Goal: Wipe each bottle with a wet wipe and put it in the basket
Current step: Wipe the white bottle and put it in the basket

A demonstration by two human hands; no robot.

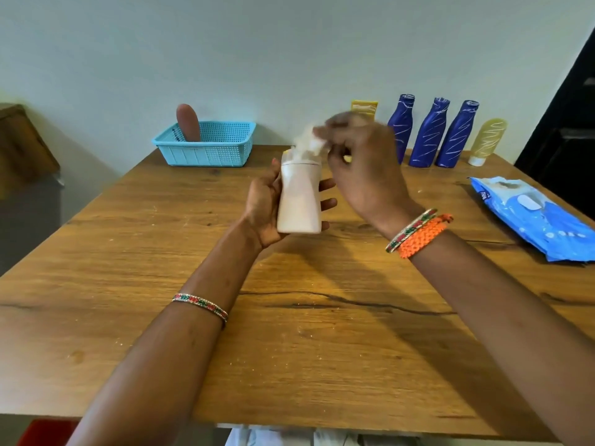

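I've got the white bottle (pixel 299 197) upright above the table (pixel 161 252), my left hand (pixel 267 204) wrapped round its body so the cap end stays exposed. My right hand (pixel 360 162) pinches the wet wipe (pixel 310 141) at that top, blurred mid-rub. Far left, the basket (pixel 206 146) already holds a brown bottle (pixel 188 122). Blue bottles (pixel 429 132) wait along the wall, wipes pack (pixel 528 217) handy on my right.

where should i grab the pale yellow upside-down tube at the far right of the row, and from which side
Grip the pale yellow squeeze tube round its wide body, coming from its right or front. It stands on its small white cap and leans, so it probably tips easily. The nearest dark blue bottle stands close on its left, leaving fingers little room there. A top pinch on the flat crimped end looks less secure.
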